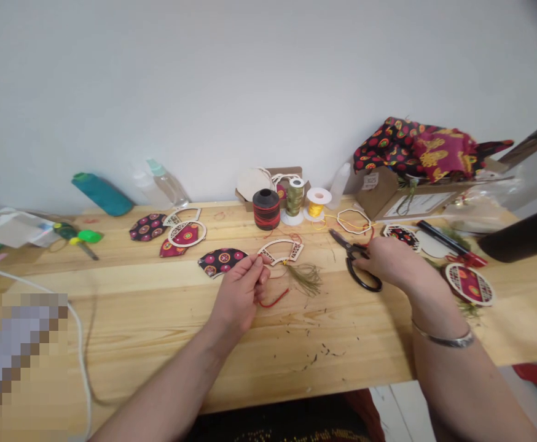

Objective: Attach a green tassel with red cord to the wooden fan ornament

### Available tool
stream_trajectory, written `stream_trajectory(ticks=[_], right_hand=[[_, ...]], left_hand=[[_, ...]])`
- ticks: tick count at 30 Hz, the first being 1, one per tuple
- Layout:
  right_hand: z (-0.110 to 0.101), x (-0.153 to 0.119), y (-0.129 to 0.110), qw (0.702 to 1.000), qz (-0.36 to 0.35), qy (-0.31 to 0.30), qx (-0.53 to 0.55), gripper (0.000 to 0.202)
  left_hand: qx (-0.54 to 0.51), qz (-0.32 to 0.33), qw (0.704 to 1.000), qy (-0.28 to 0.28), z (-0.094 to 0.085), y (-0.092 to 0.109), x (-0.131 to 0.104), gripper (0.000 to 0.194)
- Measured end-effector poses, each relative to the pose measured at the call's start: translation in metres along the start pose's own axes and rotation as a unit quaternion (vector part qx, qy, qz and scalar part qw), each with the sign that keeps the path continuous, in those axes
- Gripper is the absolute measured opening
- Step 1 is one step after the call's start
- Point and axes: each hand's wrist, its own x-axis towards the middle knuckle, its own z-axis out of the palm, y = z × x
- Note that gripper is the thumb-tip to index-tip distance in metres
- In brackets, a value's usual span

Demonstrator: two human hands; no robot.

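Observation:
My left hand (pixel 246 285) pinches a red cord (pixel 275 302), whose loose end curls out below the fingers. Just behind the fingertips lies a fan-shaped wooden frame (pixel 280 247) with fretwork ends, and a green tassel (pixel 304 277) is beside it. A fan-shaped piece of dark patterned fabric (pixel 220 262) touches or nearly touches that hand on the left. My right hand (pixel 391 263) has its fingers closed at the black handles of a pair of scissors (pixel 363 279). The blades lie slightly apart, pointing away toward the back left. My fingertips there are partly hidden.
Spools of red-black cord (pixel 266 212), green thread (pixel 295 199) and yellow thread (pixel 315 209) stand near the wall. A cardboard box (pixel 388 196) heaped with patterned cloth (pixel 402 147) is back right. A white cable (pixel 78 331) crosses the left side.

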Motion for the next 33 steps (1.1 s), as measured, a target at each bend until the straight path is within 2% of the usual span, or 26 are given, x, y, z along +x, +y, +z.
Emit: stream_trajectory(ticks=[4,5,7,10,12,14,18,24,26,28,30,33], right_hand=[[-0.009,-0.009,-0.009,0.997,-0.005,0.072,-0.023,0.031],[-0.013,-0.012,-0.015,0.994,-0.036,0.103,-0.007,0.029],[-0.021,-0.017,-0.032,0.972,-0.156,0.158,0.070,0.022],[-0.023,-0.018,-0.066,0.913,-0.335,0.155,0.173,0.016],[-0.015,-0.015,-0.087,0.899,-0.388,0.144,0.146,0.013],[-0.004,-0.011,-0.102,0.889,-0.420,0.160,0.090,0.013],[0.013,-0.009,-0.113,0.890,-0.414,0.192,0.021,0.015],[0.012,-0.011,-0.112,0.900,-0.406,0.160,0.014,0.016],[0.012,-0.008,-0.110,0.899,-0.393,0.172,0.083,0.018],[0.013,-0.003,-0.107,0.886,-0.365,0.203,0.203,0.018],[0.012,-0.001,-0.104,0.856,-0.317,0.223,0.340,0.015],[0.009,-0.002,-0.102,0.804,-0.230,0.196,0.512,0.014]], left_hand=[[-0.011,0.002,1.000,0.008,0.001,0.001,-0.001,0.024],[-0.010,0.002,1.000,0.007,0.001,0.001,-0.001,0.024],[-0.012,0.003,1.000,0.004,0.001,0.002,-0.001,0.025],[-0.021,0.004,1.000,0.002,0.002,0.002,-0.001,0.027],[-0.024,0.003,1.000,0.006,0.002,0.002,-0.002,0.028],[-0.022,0.003,1.000,0.010,0.002,0.003,-0.002,0.028],[-0.022,-0.004,1.000,0.006,0.003,0.004,-0.003,0.028],[-0.041,-0.024,0.999,0.002,0.002,0.004,-0.002,0.032],[-0.057,-0.032,0.998,0.004,0.002,0.006,-0.001,0.037],[-0.078,-0.044,0.996,0.007,0.002,0.009,-0.001,0.041],[-0.094,-0.051,0.994,0.009,0.003,0.011,-0.002,0.041],[-0.095,-0.047,0.994,0.015,0.004,0.012,-0.002,0.033]])
